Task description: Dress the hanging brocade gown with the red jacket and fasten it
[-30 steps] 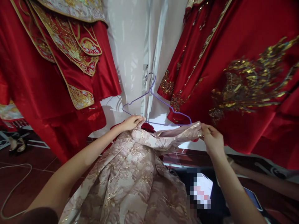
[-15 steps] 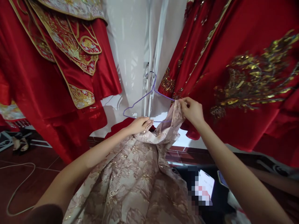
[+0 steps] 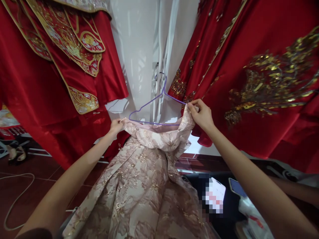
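A pale pink brocade dress (image 3: pixel 142 169) with gold floral texture spreads down in front of me. My left hand (image 3: pixel 116 126) pinches the left end of its wide neckline, just beside the lower left corner of a purple hanger (image 3: pixel 149 103). At the other side my right hand (image 3: pixel 201 114) grips the right shoulder of the dress, up against the hanger's right arm. That right end of the hanger is inside the shoulder fabric. The hanger's hook points up toward a pale pole, and I cannot tell what it hangs on.
Red embroidered gowns hang at the left (image 3: pixel 82 66) and the right (image 3: pixel 269 73). Low on the right are a lit phone (image 3: pixel 216 194), a second phone (image 3: pixel 237 187) and a plastic bag (image 3: pixel 256 219). A cable (image 3: pixel 21 199) and high-heeled shoes (image 3: pixel 17 154) lie at the left.
My left hand has moved left from the middle of the neckline to its left end, stretching the neckline wide below the hanger. My right hand keeps its hold at the right shoulder.
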Demonstrator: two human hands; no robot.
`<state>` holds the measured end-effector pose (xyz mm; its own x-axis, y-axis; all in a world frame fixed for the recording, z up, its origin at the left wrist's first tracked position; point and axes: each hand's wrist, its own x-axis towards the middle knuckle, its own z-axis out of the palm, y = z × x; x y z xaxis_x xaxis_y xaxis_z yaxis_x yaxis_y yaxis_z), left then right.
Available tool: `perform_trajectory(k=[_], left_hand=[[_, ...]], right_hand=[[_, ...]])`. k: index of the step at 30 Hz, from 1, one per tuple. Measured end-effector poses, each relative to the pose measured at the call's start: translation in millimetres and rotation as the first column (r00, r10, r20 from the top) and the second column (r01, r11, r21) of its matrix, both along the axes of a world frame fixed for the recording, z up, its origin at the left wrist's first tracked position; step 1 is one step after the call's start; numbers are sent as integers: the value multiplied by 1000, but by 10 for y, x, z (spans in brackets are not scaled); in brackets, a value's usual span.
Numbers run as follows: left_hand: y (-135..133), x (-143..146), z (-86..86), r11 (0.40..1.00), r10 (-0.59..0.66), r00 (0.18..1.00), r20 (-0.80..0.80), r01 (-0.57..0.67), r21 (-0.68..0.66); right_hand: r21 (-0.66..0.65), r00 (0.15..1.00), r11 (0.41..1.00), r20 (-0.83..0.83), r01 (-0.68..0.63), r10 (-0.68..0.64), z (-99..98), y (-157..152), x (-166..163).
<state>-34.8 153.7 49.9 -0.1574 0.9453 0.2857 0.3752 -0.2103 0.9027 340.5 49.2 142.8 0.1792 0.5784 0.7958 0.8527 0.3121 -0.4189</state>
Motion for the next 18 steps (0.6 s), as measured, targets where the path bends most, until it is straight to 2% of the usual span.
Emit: perform_trajectory(k=[4, 10, 14, 18], left_hand=[[6, -44, -181, 997, -55, 995, 79, 59, -42], [-13, -38, -155, 993, -110, 982, 151, 104, 48], [9, -21, -4, 967, -195, 973, 124, 170, 192], [13, 191, 344, 913, -302, 952, 56, 271, 306]], right_hand=[[-15, 1000, 1000, -12, -13, 13, -3, 29, 16], [0, 999, 1000, 37, 4, -4, 37, -25, -1], [-9, 999, 1000, 21, -30, 30, 32, -5, 31], [-24, 993, 993, -30, -119, 118, -29, 94, 91]])
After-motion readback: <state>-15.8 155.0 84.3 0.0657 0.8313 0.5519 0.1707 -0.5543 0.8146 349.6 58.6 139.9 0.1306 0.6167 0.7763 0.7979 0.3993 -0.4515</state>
